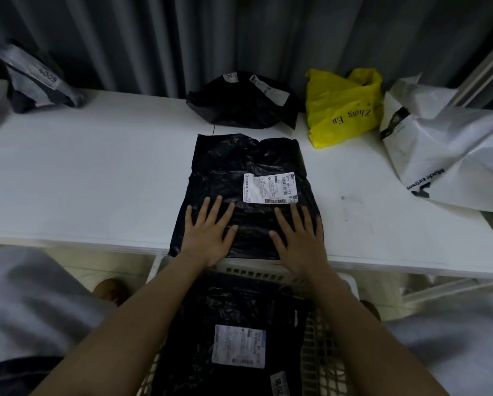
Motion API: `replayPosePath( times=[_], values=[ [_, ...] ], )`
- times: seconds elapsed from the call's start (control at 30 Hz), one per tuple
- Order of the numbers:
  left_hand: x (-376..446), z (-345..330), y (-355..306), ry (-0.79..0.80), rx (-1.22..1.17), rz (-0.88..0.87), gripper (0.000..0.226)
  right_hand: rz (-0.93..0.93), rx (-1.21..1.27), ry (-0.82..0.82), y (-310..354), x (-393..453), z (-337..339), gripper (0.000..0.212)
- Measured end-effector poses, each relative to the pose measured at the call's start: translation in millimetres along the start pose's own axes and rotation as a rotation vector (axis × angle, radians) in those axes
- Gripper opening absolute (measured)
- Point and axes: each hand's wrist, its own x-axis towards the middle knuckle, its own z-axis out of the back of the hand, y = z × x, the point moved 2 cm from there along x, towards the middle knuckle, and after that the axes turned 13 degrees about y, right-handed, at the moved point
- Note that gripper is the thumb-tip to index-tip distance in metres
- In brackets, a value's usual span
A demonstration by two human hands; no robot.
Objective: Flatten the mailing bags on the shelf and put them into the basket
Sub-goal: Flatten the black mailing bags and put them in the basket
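A black mailing bag (239, 164) with a white label lies spread out at the front edge of the white shelf (97, 181). My left hand (206, 231) presses flat on its near left part, fingers apart. My right hand (299, 235) presses flat on its near right part, just below the label. Below the shelf edge stands a white lattice basket (319, 355). Inside it lies another flat black bag (211, 318) with a white label.
At the back of the shelf sit a crumpled black bag (239, 104), a yellow plastic bag (342, 110), a large white bag (445, 155) at the right and a grey-black bag (37, 81) at far left. A grey curtain hangs behind.
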Motion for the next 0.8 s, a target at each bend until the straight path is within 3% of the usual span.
replayPosePath(
  times=[0.13, 0.3, 0.4, 0.53, 0.67, 0.73, 0.8],
  values=[
    [-1, 1, -2, 0.023, -0.001, 0.012, 0.061, -0.077, 0.027, 0.016, -11, -5, -2, 0.066],
    [-2, 2, -2, 0.036, -0.004, 0.013, 0.070, -0.083, 0.055, 0.044, -10, -6, -2, 0.066],
    [-3, 9, -2, 0.069, 0.038, 0.022, 0.061, -0.106, 0.029, 0.078, -6, -13, 4, 0.067],
    [-6, 27, 5, -0.110, 0.118, 0.075, 0.058, -0.080, -0.103, -0.001, 9, -27, 17, 0.086],
    [-9, 51, 6, -0.137, 0.155, 0.201, 0.059, 0.256, 0.035, -0.302, 24, -32, 22, 0.053],
    [-11, 54, -2, -0.096, 0.058, 0.142, 0.049, 0.272, 0.090, -0.318, 23, -27, 21, 0.040],
    [-18, 48, -12, -0.041, -0.046, 0.072, 0.046, 0.199, 0.071, -0.258, 21, -20, 18, 0.043]
  ],
)
